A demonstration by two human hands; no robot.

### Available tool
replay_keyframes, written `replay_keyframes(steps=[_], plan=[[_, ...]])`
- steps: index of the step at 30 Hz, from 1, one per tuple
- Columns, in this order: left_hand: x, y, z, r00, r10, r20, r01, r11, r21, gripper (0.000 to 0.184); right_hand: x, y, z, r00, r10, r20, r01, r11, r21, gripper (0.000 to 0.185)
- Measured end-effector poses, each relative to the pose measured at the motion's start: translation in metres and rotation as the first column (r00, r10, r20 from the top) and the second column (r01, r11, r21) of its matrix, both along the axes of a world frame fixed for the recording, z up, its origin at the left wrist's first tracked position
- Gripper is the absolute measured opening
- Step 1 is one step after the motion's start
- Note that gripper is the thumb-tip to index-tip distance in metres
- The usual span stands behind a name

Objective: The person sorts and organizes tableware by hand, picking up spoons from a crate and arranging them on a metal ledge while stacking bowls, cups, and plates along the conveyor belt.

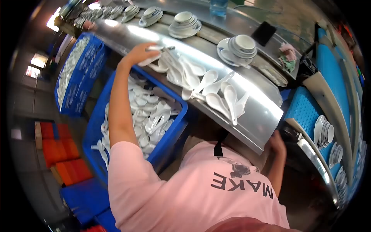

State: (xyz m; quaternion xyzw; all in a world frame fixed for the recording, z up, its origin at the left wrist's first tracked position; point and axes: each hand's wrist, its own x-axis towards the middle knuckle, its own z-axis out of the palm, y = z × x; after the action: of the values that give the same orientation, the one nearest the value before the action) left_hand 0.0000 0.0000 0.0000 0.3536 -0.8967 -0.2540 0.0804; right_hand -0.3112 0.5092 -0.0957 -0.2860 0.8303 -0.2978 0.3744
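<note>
My left hand (138, 54) is at the left end of a pile of white soup spoons (208, 79) on the steel counter (255, 129). Its fingers curl round white spoons (150, 58) there. Below that arm stands a blue crate (181, 112) heaped with more white spoons (145, 116). My right hand (277, 142) is low beside the counter's right corner, near the conveyor. It is dim and blurred, so its fingers do not show clearly.
Stacked bowls and plates (239, 48) line the counter's far side, with a black phone (264, 33) and a cloth (287, 52) behind. A blue conveyor (305, 104) at right carries dish stacks (324, 132). Another blue crate (81, 73) and orange crates (62, 147) stand left.
</note>
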Motion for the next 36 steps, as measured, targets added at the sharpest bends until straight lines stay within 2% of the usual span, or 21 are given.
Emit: replay_keyframes(steps=[1,3,4,5,7,9,11,13,14,15,19,20,23,25,26,29,30,32,33,35,36], plan=[[0.016,0.009,0.003,0.995,-0.027,-0.096,0.014,0.991,-0.135,0.04,-0.021,0.003,0.023,0.982,0.183,0.045,-0.185,0.982,0.048,0.028],[0.051,0.023,0.008,0.972,0.18,-0.153,-0.191,0.979,-0.066,0.037,-0.039,0.026,0.075,0.979,0.022,0.204,0.037,0.959,-0.281,0.025],[0.071,0.025,0.003,0.965,0.223,-0.137,-0.237,0.966,-0.101,0.037,-0.055,0.037,0.108,0.994,0.011,0.112,0.026,0.946,-0.322,0.024],[0.088,0.026,-0.01,0.953,0.271,-0.133,-0.289,0.946,-0.147,0.036,-0.089,0.062,0.1,0.983,-0.167,-0.07,0.114,0.873,-0.475,0.027],[0.118,0.018,-0.041,0.944,0.233,0.235,-0.164,0.946,-0.279,0.032,-0.125,0.064,0.124,0.739,-0.43,-0.519,0.111,0.837,-0.536,0.032],[0.128,0.024,-0.071,0.915,0.171,0.366,-0.003,0.908,-0.418,0.045,-0.228,0.12,0.102,0.426,-0.151,-0.892,0.057,0.989,-0.14,0.039],[0.113,0.033,-0.085,0.783,0.171,0.599,0.155,0.877,-0.454,0.058,-0.342,0.176,0.029,0.636,-0.159,-0.755,0.069,0.986,-0.15,0.042],[0.115,0.019,-0.099,0.706,0.181,0.685,0.071,0.944,-0.322,0.069,-0.338,0.169,0.029,0.698,0.012,-0.716,0.108,0.987,0.122,0.04],[0.123,0.002,-0.107,0.73,0.115,0.674,0.099,0.958,-0.27,0.081,-0.327,0.164,0.032,0.625,0.029,-0.78,0.096,0.989,0.114,0.036],[0.144,-0.025,-0.136,0.78,0.083,0.62,0.095,0.964,-0.248,0.092,-0.323,0.159,0.034,0.671,0.01,-0.741,0.123,0.984,0.125,0.033],[0.115,0.02,-0.094,0.787,0.154,0.598,-0.116,0.988,-0.102,0.102,-0.303,0.144,0.05,0.683,0.05,-0.729,0.085,0.985,0.147,0.03],[0.108,0.039,-0.082,0.749,0.21,0.629,-0.178,0.977,-0.114,0.104,-0.272,0.137,0.072,0.77,-0.076,-0.634,0.175,0.98,0.095,0.03],[0.121,0.057,-0.086,0.764,0.302,0.57,-0.238,0.953,-0.186,0.09,-0.201,0.086,0.095,0.868,-0.306,-0.391,0.264,0.951,-0.158,0.034],[0.136,0.052,-0.104,0.793,0.293,0.535,-0.198,0.953,-0.229,0.069,-0.186,0.061,0.09,0.924,-0.321,-0.209,0.248,0.918,-0.311,0.033],[0.129,0.066,-0.099,0.735,0.331,0.591,-0.164,0.934,-0.319,0.063,-0.178,0.043,0.094,0.932,-0.292,-0.213,0.232,0.936,-0.265,0.032],[0.165,0.047,-0.142,0.896,0.256,0.362,-0.077,0.894,-0.442,0.049,-0.18,-0.008,0.056,0.908,-0.232,-0.35,0.087,0.919,-0.384,0.033],[0.143,0.061,-0.122,0.822,0.282,0.495,-0.118,0.934,-0.337,0.047,-0.16,-0.031,0.07,0.928,-0.198,-0.316,0.074,0.928,-0.364,0.035],[0.17,0.035,-0.157,0.861,0.23,0.454,-0.02,0.907,-0.421,0.043,-0.176,-0.081,0.024,0.923,-0.084,-0.376,0.034,0.99,-0.137,0.039],[0.168,0.038,-0.156,0.853,0.287,0.436,-0.088,0.902,-0.422,0.041,-0.158,-0.093,0.033,0.941,-0.08,-0.329,0.052,0.994,-0.093,0.045],[0.142,0.077,-0.112,0.838,0.272,0.472,-0.113,0.934,-0.339,0.042,-0.152,-0.11,0.005,0.881,-0.209,-0.424,0.006,0.902,-0.431,0.038],[0.129,0.096,-0.094,0.783,0.309,0.54,-0.136,0.932,-0.336,0.047,-0.142,-0.105,0.017,0.859,-0.211,-0.467,-0.034,0.886,-0.463,0.038]])
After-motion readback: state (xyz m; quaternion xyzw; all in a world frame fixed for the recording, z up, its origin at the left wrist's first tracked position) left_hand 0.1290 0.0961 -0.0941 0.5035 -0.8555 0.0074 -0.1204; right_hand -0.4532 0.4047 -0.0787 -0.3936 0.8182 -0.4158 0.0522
